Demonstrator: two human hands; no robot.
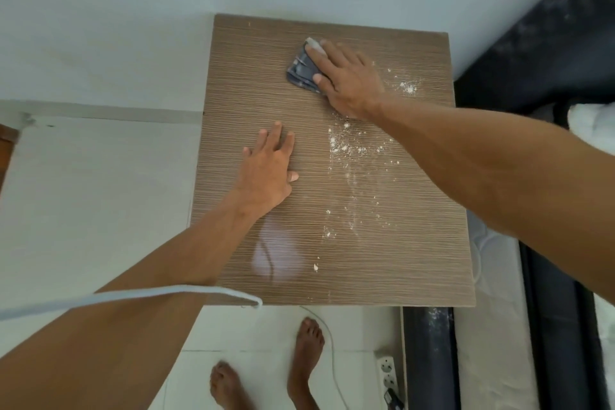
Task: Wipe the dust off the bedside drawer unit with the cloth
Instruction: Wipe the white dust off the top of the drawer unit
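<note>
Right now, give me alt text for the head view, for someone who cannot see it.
Seen from above, the right hand presses a dark cloth on the far part of a wooden drawer unit top, while the left hand rests flat. White dust speckles the right side.

cloth point(304, 68) – far centre on unit top point(382, 263) | dust point(349, 150) – R of ctr

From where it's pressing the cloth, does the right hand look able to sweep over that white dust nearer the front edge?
Probably yes. The right hand and cloth sit on the same flat top, and nothing stands between them and the dust.
</note>
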